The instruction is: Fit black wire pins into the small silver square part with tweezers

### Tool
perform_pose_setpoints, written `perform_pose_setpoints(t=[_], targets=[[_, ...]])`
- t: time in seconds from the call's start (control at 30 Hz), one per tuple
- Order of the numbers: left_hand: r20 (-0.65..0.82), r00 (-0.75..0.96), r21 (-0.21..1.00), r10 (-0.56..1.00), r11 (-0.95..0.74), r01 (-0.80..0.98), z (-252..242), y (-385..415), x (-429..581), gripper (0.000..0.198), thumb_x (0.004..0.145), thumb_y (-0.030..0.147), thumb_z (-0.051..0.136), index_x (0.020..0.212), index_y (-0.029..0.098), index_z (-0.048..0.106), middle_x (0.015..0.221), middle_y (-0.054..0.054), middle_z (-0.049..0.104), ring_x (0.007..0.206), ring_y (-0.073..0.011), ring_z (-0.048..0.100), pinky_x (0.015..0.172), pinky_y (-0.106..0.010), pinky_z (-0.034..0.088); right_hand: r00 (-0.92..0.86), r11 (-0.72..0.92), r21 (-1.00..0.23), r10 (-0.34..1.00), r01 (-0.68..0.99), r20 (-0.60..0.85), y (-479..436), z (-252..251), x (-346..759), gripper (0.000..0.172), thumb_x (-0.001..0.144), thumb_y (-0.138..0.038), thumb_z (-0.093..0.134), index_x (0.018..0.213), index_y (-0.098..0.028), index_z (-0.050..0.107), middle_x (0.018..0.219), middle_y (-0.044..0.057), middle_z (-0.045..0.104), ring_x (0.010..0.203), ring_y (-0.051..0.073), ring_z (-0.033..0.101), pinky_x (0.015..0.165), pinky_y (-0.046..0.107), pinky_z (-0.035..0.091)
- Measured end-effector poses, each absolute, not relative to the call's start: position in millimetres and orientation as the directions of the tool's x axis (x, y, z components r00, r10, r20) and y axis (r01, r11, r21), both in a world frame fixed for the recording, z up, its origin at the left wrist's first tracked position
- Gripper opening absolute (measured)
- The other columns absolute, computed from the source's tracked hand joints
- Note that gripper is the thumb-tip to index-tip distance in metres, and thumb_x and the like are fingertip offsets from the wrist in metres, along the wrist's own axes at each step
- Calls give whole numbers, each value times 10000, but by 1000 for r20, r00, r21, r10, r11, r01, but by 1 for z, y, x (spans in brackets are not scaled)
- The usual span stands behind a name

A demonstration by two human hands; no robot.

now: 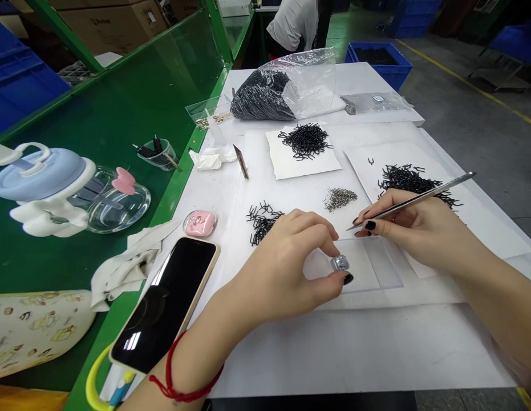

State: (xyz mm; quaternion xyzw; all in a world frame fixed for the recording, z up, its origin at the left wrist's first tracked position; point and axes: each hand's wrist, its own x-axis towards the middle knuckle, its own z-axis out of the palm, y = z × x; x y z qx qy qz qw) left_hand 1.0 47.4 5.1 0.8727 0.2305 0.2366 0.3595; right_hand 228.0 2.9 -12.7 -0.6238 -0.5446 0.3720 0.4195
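Metal piece [340,263] pinched between the left hand's [291,260] thumb and finger; a loosened grip could drop it. Right hand [419,234] pinches tweezers [445,188]; careless jabbing could scratch it.

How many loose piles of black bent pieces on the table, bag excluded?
3: back pile on a white sheet, left pile behind the left hand, right pile behind the right hand. Hands partly hide the last two.
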Motion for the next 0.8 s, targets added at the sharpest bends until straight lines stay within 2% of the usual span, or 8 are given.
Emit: perform_pose_setpoints(t=[0.27,0.8], targets=[[237,799,735,553,-639,225,6,48,0,96,766,150,664,819,152,584,1020,-58,631,947,-166,608,843,-316,481,-58,-50,-912,995,406,-81,4,-13,237,112,807,-283,610,831,-197,677,845,53,703,832,180,690,742,303,579],[255,803,730,539,-652,205,5,50,0,98,763,151,672,810,138,587,1007,-66,636,933,-158,609,844,-298,476,-46,2,-882,999,471,-22,5,-13,237,106,781,-276,638,765,-193,703,800,44,713,777,188,698,678,305,577]])
